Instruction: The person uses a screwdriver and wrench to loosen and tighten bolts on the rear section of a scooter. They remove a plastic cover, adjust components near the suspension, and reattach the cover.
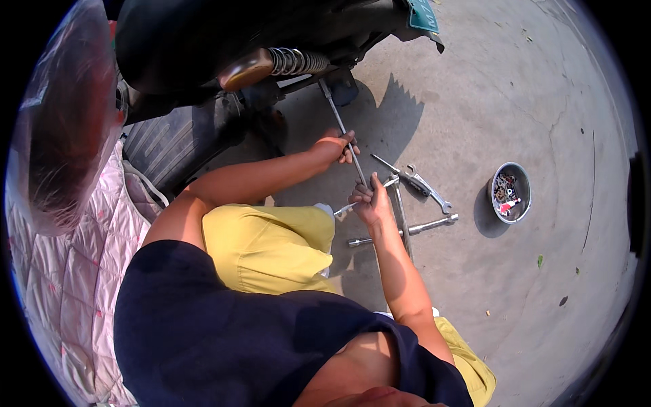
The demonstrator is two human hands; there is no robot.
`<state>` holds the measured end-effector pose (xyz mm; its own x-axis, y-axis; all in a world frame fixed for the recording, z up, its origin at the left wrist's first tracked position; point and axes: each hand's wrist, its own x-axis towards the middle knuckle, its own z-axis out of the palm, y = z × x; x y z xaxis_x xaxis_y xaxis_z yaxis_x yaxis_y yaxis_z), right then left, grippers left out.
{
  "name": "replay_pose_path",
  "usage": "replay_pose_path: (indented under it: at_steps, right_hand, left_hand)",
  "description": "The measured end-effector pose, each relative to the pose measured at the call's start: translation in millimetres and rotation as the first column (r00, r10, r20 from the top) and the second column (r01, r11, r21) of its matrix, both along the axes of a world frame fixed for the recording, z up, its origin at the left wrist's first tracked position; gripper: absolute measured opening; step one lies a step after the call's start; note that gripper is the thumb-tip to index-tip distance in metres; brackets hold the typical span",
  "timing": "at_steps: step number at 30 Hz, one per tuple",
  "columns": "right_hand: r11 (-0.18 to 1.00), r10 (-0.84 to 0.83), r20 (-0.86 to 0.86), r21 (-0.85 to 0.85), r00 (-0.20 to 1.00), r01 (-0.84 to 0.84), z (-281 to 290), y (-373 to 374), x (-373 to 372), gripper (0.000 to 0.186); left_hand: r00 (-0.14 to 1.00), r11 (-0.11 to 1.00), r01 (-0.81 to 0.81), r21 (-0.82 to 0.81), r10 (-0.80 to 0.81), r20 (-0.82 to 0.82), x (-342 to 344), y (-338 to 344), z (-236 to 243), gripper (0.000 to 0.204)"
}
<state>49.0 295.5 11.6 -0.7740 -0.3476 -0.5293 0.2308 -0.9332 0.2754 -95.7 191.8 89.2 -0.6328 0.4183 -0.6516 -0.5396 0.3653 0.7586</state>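
Note:
My left hand [339,148] is closed around the shaft of a long metal T-handle socket wrench [331,100]. My right hand [369,198] grips the same wrench at its crossbar end. From my hands the shaft slants up to the underside of a dark scooter [169,47], close below a coil spring [297,61]; what its far tip touches is hard to make out. On the ground beside my right hand lie an open-end wrench [434,192], a dark-handled tool [411,183] and a large cross-shaped wrench [434,224].
To the right, a metal bowl [494,193] holds small loose parts and a red-and-white item. A pink quilted cover [64,298] and a clear plastic sheet [41,136] hang at the left. The scooter's ribbed footboard [176,136] is beside my left arm. Concrete ground [542,298] spreads rightward.

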Motion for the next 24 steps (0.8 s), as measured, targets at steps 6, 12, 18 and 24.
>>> replay_pose_path:
  at_steps: [6,12,18,24]
  right_hand:
    - [0.805,-0.008,0.189,0.584,0.982,-0.106,1.5,7.7,4.6,0.05]
    - [-0.669,0.213,0.072,0.738,0.974,0.091,9.3,13.7,32.3,0.055]
    - [-0.668,0.32,-0.059,0.694,0.946,0.269,6.4,-0.7,23.3,0.049]
    - [0.766,0.289,0.072,0.58,0.955,-0.276,0.1,14.7,1.4,0.055]
  left_hand:
    - [1.0,1.0,-0.019,0.012,0.019,0.004,-3.2,2.7,-2.6,0.044]
    - [1.0,0.999,-0.015,0.037,0.015,0.011,-7.2,4.8,-10.1,0.04]
    - [0.998,0.998,-0.054,0.014,0.055,-0.018,-5.5,3.7,-5.4,0.038]
    - [1.0,1.0,0.008,0.02,-0.008,-0.021,-9.4,-1.1,0.9,0.038]
